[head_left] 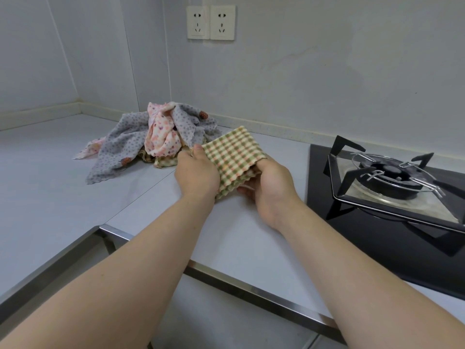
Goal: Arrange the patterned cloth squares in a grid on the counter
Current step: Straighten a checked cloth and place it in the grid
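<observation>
Head view. Folded checked cloth (234,152), green and orange, waffle-textured, wavy-edged, held over smooth pale counter (63,197). Pinched at left edge by left hand (196,175), thumb on top; gripped at right edge by right hand (269,187), fingers curled beneath. Behind: crumpled heap of dotted grey and floral pink cloths (151,139). At right: glossy black hob (392,172).

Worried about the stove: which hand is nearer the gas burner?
Right. The right hand grips the checked cloth on the side toward the burner; the left hand grips the opposite side, by the cloth pile.
</observation>
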The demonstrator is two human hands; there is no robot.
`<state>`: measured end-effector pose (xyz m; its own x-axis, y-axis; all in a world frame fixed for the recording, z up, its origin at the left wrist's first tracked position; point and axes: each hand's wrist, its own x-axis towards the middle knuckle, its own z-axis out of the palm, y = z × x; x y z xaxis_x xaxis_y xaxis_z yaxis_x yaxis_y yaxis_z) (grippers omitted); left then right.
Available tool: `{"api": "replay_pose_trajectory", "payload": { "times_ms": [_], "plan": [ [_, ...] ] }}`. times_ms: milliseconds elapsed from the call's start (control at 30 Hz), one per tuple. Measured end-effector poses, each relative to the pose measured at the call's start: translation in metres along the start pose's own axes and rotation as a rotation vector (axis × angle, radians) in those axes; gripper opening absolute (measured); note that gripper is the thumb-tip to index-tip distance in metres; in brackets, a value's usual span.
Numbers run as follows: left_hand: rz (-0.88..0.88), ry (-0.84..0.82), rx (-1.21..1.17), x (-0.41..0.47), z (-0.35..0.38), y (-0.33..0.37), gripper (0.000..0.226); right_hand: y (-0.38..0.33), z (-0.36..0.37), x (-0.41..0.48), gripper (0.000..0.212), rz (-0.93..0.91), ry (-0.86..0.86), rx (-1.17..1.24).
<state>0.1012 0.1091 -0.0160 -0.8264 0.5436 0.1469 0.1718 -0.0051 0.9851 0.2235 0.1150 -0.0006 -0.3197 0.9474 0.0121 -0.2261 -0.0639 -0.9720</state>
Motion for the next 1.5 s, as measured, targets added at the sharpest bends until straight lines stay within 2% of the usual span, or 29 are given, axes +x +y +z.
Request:
{"api": "replay_pose_trajectory", "payload": {
  "times_ms": [67,167,267,467,600,833,967,1067,1233,1367,1500],
  "plan": [
    [0.002,0.001,0.0,-0.002,-0.001,0.001,0.031,-0.001,0.002,-0.002,0.032,-0.101,0.019,-0.129],
    [0.028,0.001,-0.002,-0.004,-0.001,0.002,0.033,-0.001,-0.001,-0.004,0.031,-0.312,0.057,-0.534],
    [0.071,-0.021,-0.005,-0.004,-0.001,0.002,0.034,0.0,-0.003,-0.006,0.028,-0.375,0.089,-0.655],
    [0.128,-0.054,0.05,-0.009,-0.001,0.003,0.034,-0.007,-0.005,-0.009,0.019,-0.329,0.2,-0.513],
    [0.178,-0.066,0.074,-0.012,-0.001,0.004,0.033,-0.006,-0.002,-0.009,0.024,-0.328,0.218,-0.505],
    [0.042,-0.015,0.004,-0.005,-0.003,0.003,0.031,0.0,-0.005,-0.003,0.022,-0.263,0.222,-0.529],
    [0.013,0.007,-0.023,-0.002,-0.004,0.002,0.027,-0.002,-0.006,-0.001,0.03,-0.168,0.159,-0.466],
    [-0.009,0.032,-0.037,0.002,-0.005,0.0,0.033,-0.004,-0.007,0.0,0.033,-0.11,0.075,-0.418],
    [-0.071,0.021,-0.049,0.004,-0.005,0.001,0.033,-0.004,-0.015,0.007,0.026,0.064,-0.035,-0.29],
    [-0.117,0.024,-0.101,0.007,-0.005,-0.001,0.038,-0.006,-0.021,0.008,0.022,0.101,-0.14,-0.234],
    [-0.144,0.023,-0.154,0.012,-0.007,-0.004,0.041,-0.01,-0.027,0.005,0.03,0.134,-0.26,-0.18]
  ]
}}
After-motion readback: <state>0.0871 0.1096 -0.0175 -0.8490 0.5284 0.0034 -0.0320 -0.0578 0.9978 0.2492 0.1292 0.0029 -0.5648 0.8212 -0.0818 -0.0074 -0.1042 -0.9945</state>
